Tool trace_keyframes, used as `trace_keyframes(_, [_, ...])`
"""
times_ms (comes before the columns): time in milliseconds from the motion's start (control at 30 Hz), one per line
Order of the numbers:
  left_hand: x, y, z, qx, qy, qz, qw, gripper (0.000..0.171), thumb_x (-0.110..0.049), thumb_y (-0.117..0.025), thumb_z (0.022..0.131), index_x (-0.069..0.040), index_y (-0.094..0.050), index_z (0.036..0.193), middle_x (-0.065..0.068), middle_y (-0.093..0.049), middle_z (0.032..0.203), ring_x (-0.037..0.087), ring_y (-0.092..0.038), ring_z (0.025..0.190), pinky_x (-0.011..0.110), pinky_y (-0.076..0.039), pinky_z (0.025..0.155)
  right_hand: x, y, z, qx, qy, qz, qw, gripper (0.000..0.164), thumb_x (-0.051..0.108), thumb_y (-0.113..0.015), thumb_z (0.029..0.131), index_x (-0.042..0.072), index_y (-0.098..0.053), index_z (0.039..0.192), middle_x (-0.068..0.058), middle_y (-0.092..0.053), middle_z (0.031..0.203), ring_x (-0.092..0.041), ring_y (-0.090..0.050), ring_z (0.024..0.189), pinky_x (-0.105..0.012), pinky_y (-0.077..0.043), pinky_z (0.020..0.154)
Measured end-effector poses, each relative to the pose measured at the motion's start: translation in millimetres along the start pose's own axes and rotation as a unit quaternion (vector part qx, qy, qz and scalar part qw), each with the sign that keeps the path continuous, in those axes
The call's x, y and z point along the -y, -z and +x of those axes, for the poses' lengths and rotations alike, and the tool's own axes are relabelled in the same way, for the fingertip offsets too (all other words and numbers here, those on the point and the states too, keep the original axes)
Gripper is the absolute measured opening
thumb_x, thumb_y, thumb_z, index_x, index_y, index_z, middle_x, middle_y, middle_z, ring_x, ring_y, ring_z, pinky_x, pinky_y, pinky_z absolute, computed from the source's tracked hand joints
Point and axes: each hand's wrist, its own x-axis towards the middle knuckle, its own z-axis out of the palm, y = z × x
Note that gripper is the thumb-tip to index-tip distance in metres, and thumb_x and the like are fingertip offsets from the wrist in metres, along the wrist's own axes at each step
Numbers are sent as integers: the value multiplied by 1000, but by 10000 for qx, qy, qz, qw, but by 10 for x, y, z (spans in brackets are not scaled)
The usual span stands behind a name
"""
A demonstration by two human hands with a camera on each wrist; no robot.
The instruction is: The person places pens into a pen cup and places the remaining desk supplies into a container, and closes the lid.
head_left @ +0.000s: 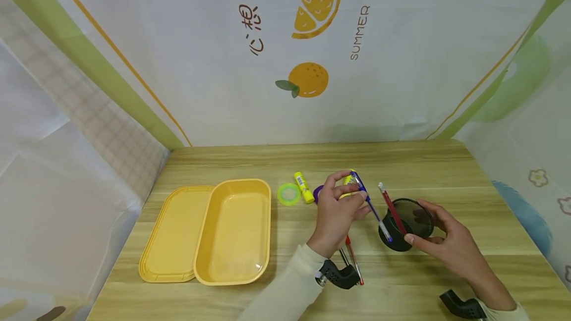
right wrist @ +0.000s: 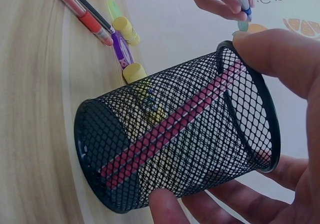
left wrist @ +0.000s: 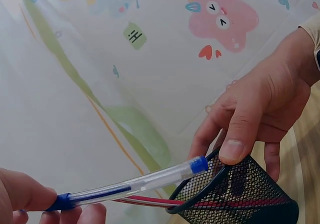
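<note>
My left hand pinches a clear-barrelled ballpoint pen with a blue cap and a blue end. Its far end slants down to the mouth of a black mesh pen cup, overlapping the rim in the left wrist view. Whether the pen touches the cup I cannot tell. The thumb and fingers of my right hand grip the cup at its rim and side. Inside the cup leans a red pencil, its pale end sticking out. Whether the cup's base touches the table is unclear.
Under my left forearm lie a red pen and a black pen. Beyond are a yellow glue stick, a green round item and a partly hidden purple item. Leftward, a yellow container overlaps its lid.
</note>
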Motion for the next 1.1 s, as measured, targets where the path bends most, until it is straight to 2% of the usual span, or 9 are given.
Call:
trace_keyframes(133, [40, -39, 41, -129, 41, -163, 9998, 52, 6, -74, 92, -14, -61, 138, 7, -65, 109, 15, -74, 87, 38, -66, 76, 4, 1, 3, 5, -26, -21, 10000, 83, 23, -86, 91, 12, -42, 161, -8, -62, 136, 18, -53, 110, -23, -62, 72])
trace_keyframes(400, [122, -101, 90, -226, 42, -344, 9991, 41, 6, -73, 92, -10, -65, 129, 6, -64, 107, 15, -72, 85, 44, -65, 80, -10, -5, 9, -2, 15, 116, 9999, 82, 21, -86, 92, 11, -43, 161, 2, -62, 134, 15, -55, 111, -23, -63, 72])
trace_keyframes(533, [142, -144, 112, -222, -33, -484, 9986, 38, 7, -72, 92, -8, -65, 126, 6, -63, 106, 15, -73, 89, 43, -65, 80, -12, -8, 10, -28, 53, 151, 9999, 82, 20, -86, 91, 11, -43, 160, 6, -62, 133, 14, -56, 111, -23, -63, 72])
trace_keyframes(733, [167, -201, 152, -371, -110, -655, 9971, 33, 4, -73, 93, -6, -66, 124, 6, -62, 103, 15, -70, 91, 34, -66, 75, -14, -9, 6, -90, 47, 141, 9998, 82, 19, -87, 90, 10, -44, 159, 10, -63, 130, 14, -57, 110, -23, -63, 71])
trace_keyframes(900, [226, -238, 188, -454, -274, -716, 9960, 32, 7, -73, 92, -5, -66, 121, 6, -62, 102, 16, -68, 91, 35, -66, 77, -22, -18, 5, -117, 91, 158, 9998, 81, 18, -87, 90, 10, -45, 158, 11, -63, 129, 13, -57, 110, -23, -63, 70])
trace_keyframes(1000, [281, -257, 199, -463, -329, -659, 9962, 31, 9, -73, 91, -5, -68, 118, 5, -63, 101, 15, -70, 91, 34, -65, 77, -24, -26, 12, -103, 81, 155, 9998, 81, 18, -87, 90, 10, -45, 159, 8, -64, 131, 14, -57, 110, -23, -63, 71])
trace_keyframes(1100, [336, -288, 194, -491, -379, -472, 9970, 30, 10, -74, 89, -5, -70, 114, 3, -66, 99, 14, -71, 90, 29, -65, 74, -20, -18, 13, -81, 41, 142, 9999, 82, 19, -87, 90, 10, -44, 159, -3, -63, 135, 16, -55, 111, -23, -62, 71])
